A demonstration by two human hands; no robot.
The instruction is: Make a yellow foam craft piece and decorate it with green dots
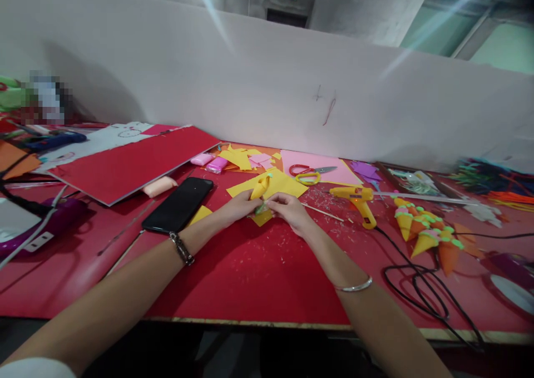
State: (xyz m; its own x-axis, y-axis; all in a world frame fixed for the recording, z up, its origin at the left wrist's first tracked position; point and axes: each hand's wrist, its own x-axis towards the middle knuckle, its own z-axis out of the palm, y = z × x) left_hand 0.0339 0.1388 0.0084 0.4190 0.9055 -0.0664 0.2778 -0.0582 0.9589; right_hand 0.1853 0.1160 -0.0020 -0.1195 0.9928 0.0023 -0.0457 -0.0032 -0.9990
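My left hand (pixel 242 206) is closed around a small yellow paper cone (pixel 261 186), with a bit of light green near its top. Close beside it, my right hand (pixel 288 210) has its fingertips pinched at a small light green piece (pixel 262 207), perhaps soft clay, that lies between both hands. The fingers partly hide this piece. Under and behind the hands are sheets of yellow paper (pixel 292 186). Red-and-yellow-handled scissors (pixel 308 173) rest just beyond, on pink paper (pixel 334 165).
A yellow glue gun (pixel 357 200) lies to the right, its black cord (pixel 413 272) looped near the table edge. Finished-looking paper cones (pixel 425 239) are heaped beside it. On the left are a black phone (pixel 179 204) and a large red board (pixel 142 163).
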